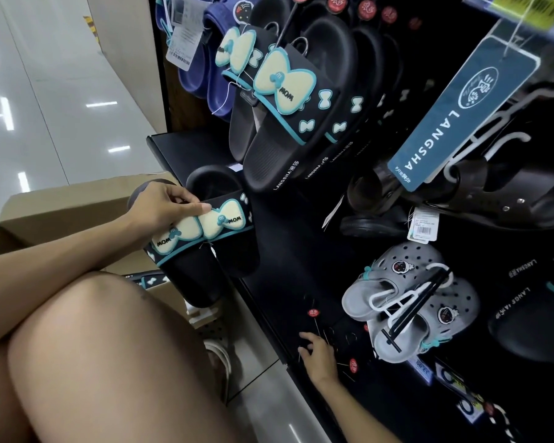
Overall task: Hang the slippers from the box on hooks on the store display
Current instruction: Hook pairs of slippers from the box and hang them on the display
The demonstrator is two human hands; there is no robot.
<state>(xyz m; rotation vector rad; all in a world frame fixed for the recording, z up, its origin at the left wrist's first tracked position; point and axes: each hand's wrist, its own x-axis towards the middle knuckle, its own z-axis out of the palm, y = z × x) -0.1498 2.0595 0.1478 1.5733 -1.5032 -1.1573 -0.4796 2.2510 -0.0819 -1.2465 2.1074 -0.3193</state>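
Pinching slipper pair [202, 238], left fingers [189, 207] on bow; right hand [317, 356] slack at hook [325, 327].

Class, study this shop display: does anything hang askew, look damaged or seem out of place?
Nothing stands out as damaged or spilled. The bow slippers and grey clogs hang on the display, and the left hand holds a matching pair.

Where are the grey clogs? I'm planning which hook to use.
In the head view, the grey clogs hang low on the right of the display, just above and right of the right hand.
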